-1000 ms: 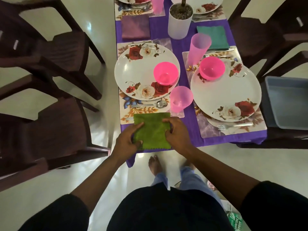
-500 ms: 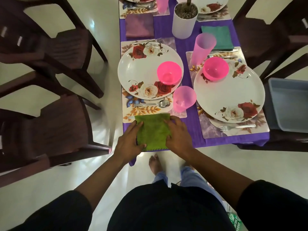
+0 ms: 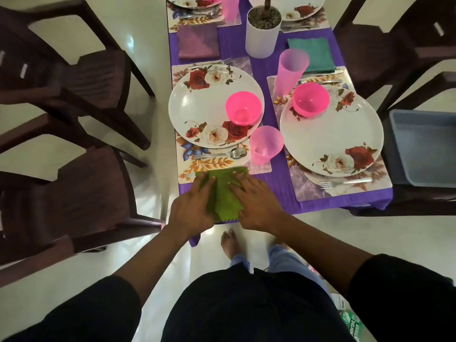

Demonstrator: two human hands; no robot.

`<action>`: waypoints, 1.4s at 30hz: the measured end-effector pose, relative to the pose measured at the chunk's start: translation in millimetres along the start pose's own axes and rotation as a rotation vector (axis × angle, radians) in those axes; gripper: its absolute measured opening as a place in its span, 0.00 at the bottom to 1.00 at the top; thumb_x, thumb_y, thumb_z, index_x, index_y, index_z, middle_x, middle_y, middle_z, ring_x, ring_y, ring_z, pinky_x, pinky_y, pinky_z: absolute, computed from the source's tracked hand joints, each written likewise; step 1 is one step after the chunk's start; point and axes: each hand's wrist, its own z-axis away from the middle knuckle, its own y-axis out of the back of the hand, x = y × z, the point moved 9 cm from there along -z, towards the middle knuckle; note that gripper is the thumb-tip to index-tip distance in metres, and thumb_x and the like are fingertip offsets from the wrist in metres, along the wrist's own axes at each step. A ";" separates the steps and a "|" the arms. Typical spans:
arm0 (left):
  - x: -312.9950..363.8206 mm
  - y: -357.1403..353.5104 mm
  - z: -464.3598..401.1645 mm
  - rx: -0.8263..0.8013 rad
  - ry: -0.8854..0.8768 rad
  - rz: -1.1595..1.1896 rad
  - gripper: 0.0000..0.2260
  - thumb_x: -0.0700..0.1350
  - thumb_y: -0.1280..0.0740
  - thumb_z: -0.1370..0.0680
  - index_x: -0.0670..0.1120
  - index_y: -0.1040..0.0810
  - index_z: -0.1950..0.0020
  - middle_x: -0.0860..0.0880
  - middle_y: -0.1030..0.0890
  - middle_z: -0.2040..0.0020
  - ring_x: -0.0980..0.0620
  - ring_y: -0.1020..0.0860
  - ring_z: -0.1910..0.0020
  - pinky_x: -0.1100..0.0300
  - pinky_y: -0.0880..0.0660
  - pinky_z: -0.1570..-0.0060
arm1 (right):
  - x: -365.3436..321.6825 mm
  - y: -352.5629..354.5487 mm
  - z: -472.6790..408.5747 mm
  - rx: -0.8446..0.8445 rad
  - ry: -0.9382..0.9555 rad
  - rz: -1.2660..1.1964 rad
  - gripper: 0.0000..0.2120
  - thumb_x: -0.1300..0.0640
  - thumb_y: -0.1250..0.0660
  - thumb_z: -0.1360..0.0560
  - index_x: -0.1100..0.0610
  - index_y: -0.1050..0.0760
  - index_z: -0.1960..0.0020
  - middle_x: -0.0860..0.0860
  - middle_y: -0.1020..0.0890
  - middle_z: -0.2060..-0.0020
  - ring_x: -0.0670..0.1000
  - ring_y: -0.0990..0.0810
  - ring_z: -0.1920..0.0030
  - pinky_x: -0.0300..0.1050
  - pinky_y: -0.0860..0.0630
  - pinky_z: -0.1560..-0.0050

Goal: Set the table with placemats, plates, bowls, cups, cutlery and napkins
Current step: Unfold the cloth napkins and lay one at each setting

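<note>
Nearly finished, by the look of it. Closest in, a green napkin (image 3: 225,193) lying at the table's near edge, its far end overlapping the near edge of the floral placemat (image 3: 207,164), its near end hanging just past the tablecloth (image 3: 283,191). Left hand (image 3: 192,208) flat on the napkin's left side, fingers straight and spread, pressing down, nothing pinched. Right hand (image 3: 256,203) flat on the napkin's right side, fingers likewise extended, palm down. Both forearms reaching in from below, converging on the napkin, wrists low. Likely smoothing or squaring the cloth, not gripping it.

Just beyond the napkin: a spoon (image 3: 222,154) on the placemat, then a pink cup (image 3: 265,145) to the far right of the napkin. Past the spoon, a flowered plate (image 3: 197,112) carrying a pink bowl (image 3: 243,108) at its right side. A fork (image 3: 212,64) at the plate's far edge.

Right of the napkin, across the cloth: a second plate (image 3: 333,134) on a marbled placemat (image 3: 308,188), with fork (image 3: 345,182), pink bowl (image 3: 311,99), tall pink cup (image 3: 292,70) and, beyond that, a teal napkin (image 3: 311,54).

Further from the napkin: a purple napkin (image 3: 198,43), a white plant pot (image 3: 262,33), and two more settings cut off by the top edge.

Four places seemingly laid; only this napkin's final straightening apparently left, though the farthest settings too cropped to confirm.
</note>
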 end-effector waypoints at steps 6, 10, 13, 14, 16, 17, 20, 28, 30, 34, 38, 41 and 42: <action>-6.4 -6.9 0.3 -0.032 0.025 0.025 0.42 0.61 0.34 0.33 0.52 0.38 0.20 0.53 0.42 0.17 0.40 0.19 0.43 0.52 0.19 0.55 | 2.8 -2.8 2.6 -0.022 -0.007 0.030 0.40 0.46 0.27 0.31 0.54 0.34 0.22 0.57 0.36 0.21 0.61 0.36 0.22 0.59 0.36 0.25; -23.2 21.7 -1.4 0.230 0.042 0.101 0.27 0.59 0.39 0.23 0.49 0.29 0.26 0.51 0.30 0.22 0.43 0.18 0.44 0.53 0.18 0.55 | 1.2 19.1 -0.9 0.168 -0.028 -0.098 0.32 0.51 0.29 0.31 0.59 0.27 0.29 0.59 0.26 0.29 0.61 0.27 0.29 0.58 0.28 0.30; -38.8 36.7 -4.7 0.300 0.115 0.133 0.25 0.59 0.42 0.20 0.49 0.27 0.26 0.51 0.26 0.25 0.45 0.19 0.39 0.52 0.19 0.49 | 7.1 27.6 -11.0 0.231 -0.106 -0.174 0.31 0.51 0.32 0.30 0.62 0.28 0.29 0.60 0.25 0.30 0.61 0.26 0.31 0.56 0.29 0.29; -39.9 37.5 -5.4 0.293 0.125 0.142 0.25 0.59 0.42 0.19 0.49 0.28 0.25 0.50 0.25 0.26 0.45 0.19 0.38 0.52 0.20 0.47 | 8.3 26.9 -14.5 0.215 -0.124 -0.177 0.32 0.49 0.32 0.29 0.62 0.29 0.28 0.61 0.25 0.29 0.61 0.27 0.29 0.56 0.30 0.27; -37.7 35.4 -4.7 0.269 0.127 0.146 0.24 0.57 0.39 0.17 0.49 0.30 0.23 0.49 0.23 0.27 0.43 0.19 0.38 0.51 0.20 0.46 | 8.9 23.9 -20.9 0.177 -0.142 -0.181 0.35 0.45 0.34 0.28 0.61 0.32 0.26 0.60 0.27 0.28 0.61 0.29 0.27 0.57 0.32 0.26; -36.2 32.4 -3.5 0.256 0.125 0.147 0.25 0.56 0.38 0.17 0.49 0.32 0.22 0.48 0.22 0.27 0.42 0.18 0.39 0.50 0.20 0.46 | 9.7 22.1 -23.0 0.159 -0.150 -0.186 0.36 0.43 0.35 0.28 0.60 0.34 0.24 0.60 0.27 0.28 0.60 0.30 0.27 0.58 0.32 0.26; -36.1 20.1 0.2 0.211 0.142 0.135 0.27 0.57 0.38 0.17 0.50 0.36 0.21 0.47 0.21 0.30 0.40 0.17 0.42 0.48 0.19 0.48 | 14.3 16.4 -25.7 0.141 -0.169 -0.169 0.38 0.40 0.37 0.27 0.60 0.35 0.24 0.60 0.26 0.29 0.60 0.28 0.29 0.59 0.31 0.28; -41.2 4.1 2.8 0.161 0.204 0.114 0.32 0.58 0.38 0.19 0.51 0.44 0.19 0.44 0.18 0.40 0.39 0.17 0.50 0.46 0.18 0.52 | 18.1 10.2 -26.1 0.157 -0.141 -0.130 0.38 0.36 0.40 0.30 0.60 0.30 0.29 0.58 0.23 0.36 0.60 0.25 0.36 0.57 0.28 0.34; -40.8 2.9 1.9 0.159 0.214 0.122 0.31 0.58 0.37 0.19 0.50 0.43 0.19 0.44 0.18 0.41 0.39 0.17 0.51 0.46 0.18 0.52 | 16.9 11.0 -27.4 0.155 -0.141 -0.115 0.39 0.35 0.42 0.30 0.61 0.31 0.28 0.58 0.23 0.36 0.60 0.25 0.36 0.57 0.29 0.33; -38.9 3.4 -0.9 0.162 0.228 0.148 0.31 0.59 0.38 0.19 0.49 0.41 0.20 0.45 0.17 0.43 0.40 0.17 0.52 0.48 0.19 0.52 | 15.6 9.2 -34.2 0.123 -0.145 -0.087 0.43 0.32 0.43 0.29 0.61 0.35 0.25 0.60 0.25 0.34 0.61 0.27 0.34 0.59 0.30 0.31; -41.3 6.3 -4.7 0.173 0.221 0.151 0.32 0.61 0.41 0.20 0.49 0.41 0.19 0.47 0.18 0.39 0.41 0.17 0.50 0.48 0.18 0.52 | 15.2 7.2 -39.5 0.097 -0.159 -0.061 0.44 0.31 0.44 0.28 0.60 0.37 0.23 0.61 0.27 0.30 0.62 0.29 0.29 0.60 0.33 0.27; -43.0 9.1 -9.4 0.177 0.207 0.146 0.30 0.59 0.38 0.18 0.50 0.41 0.19 0.47 0.19 0.36 0.42 0.17 0.48 0.48 0.18 0.50 | 14.7 7.4 -40.9 0.086 -0.169 -0.047 0.43 0.30 0.46 0.27 0.59 0.38 0.23 0.61 0.29 0.28 0.62 0.30 0.28 0.60 0.34 0.26; -43.2 10.6 -11.0 0.183 0.200 0.145 0.30 0.58 0.38 0.18 0.50 0.41 0.18 0.47 0.19 0.35 0.41 0.17 0.47 0.47 0.18 0.49 | 14.6 7.4 -40.8 0.085 -0.172 -0.042 0.43 0.30 0.46 0.27 0.59 0.37 0.23 0.61 0.29 0.28 0.63 0.31 0.28 0.60 0.34 0.26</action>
